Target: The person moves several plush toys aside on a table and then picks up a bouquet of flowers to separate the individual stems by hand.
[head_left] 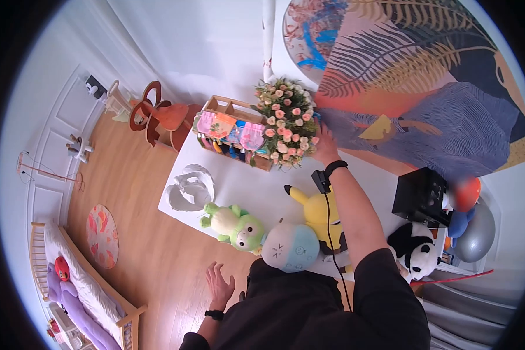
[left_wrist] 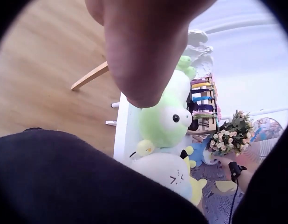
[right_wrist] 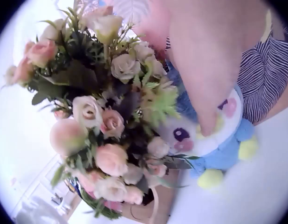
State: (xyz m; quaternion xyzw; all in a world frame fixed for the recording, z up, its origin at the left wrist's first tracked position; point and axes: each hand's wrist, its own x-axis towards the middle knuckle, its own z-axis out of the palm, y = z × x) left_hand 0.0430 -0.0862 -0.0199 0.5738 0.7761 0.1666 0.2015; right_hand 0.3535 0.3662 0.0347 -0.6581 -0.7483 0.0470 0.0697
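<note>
My right hand (head_left: 325,144) reaches across the white table to a blue plush toy (right_wrist: 216,162) with a white face, pink cheeks and yellow feet. In the right wrist view the thumb lies on the toy's face near its beak, and the other fingers are hidden behind its head. Pink and cream artificial roses (head_left: 286,119) stand right beside the toy and cover most of it in the head view. My left hand (head_left: 220,286) hangs in the air off the table's near edge, fingers loosely spread, holding nothing. The green plush toy (head_left: 245,232) is the nearest thing to it.
Along the near edge sit a round white-and-blue plush (head_left: 290,248), a yellow plush (head_left: 315,211) and a panda plush (head_left: 417,251). A wooden rack (head_left: 227,151) with colourful cloths adjoins the roses. A white crumpled-looking object (head_left: 191,189) stands left, a black box (head_left: 421,195) right.
</note>
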